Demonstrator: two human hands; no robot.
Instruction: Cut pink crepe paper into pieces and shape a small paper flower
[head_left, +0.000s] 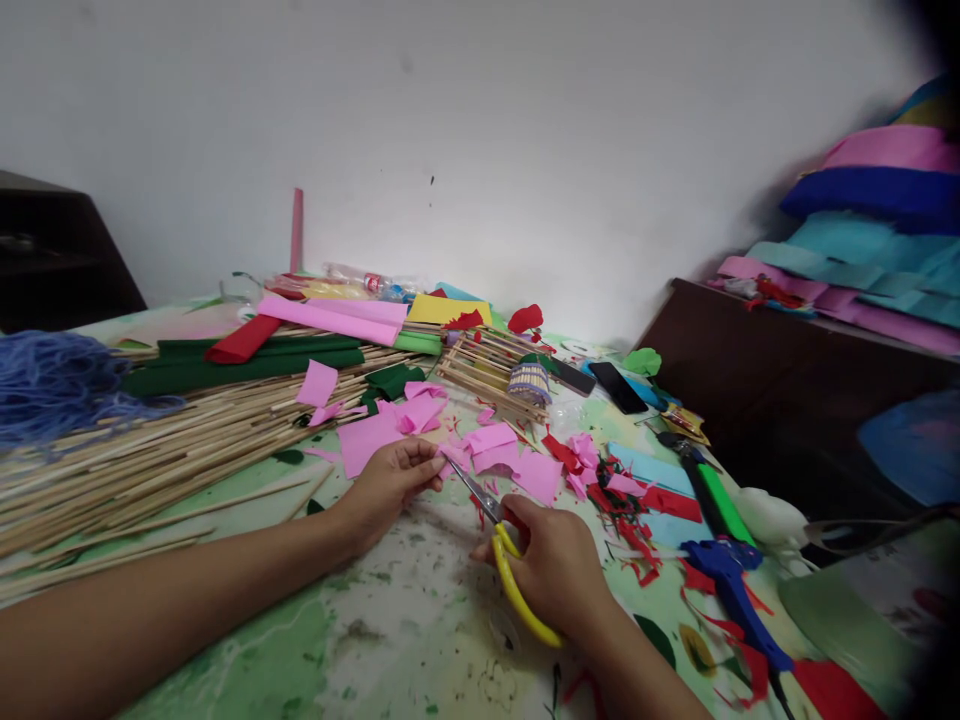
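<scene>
Scissors (pixel 517 595) with yellow handles are in my right hand (pixel 551 560), their blades pointing up and left. My left hand (pixel 394 490) pinches a small piece of pink paper (pixel 453 456) between thumb and fingers. The blade tips meet this paper beside my left fingertips; whether they have cut into it I cannot tell. Just beyond my hands lie several loose pink paper pieces (pixel 538 476), some flat and some crumpled. A larger pink sheet (pixel 364 442) lies behind my left hand.
Thin wooden sticks (pixel 180 450) spread over the left, below green rolls (pixel 247 365) and near blue string (pixel 52 385). A small stick frame (pixel 487 370) stands at the back. To the right are a phone (pixel 618 388), red scraps (pixel 622 510) and a blue glue gun (pixel 731 590).
</scene>
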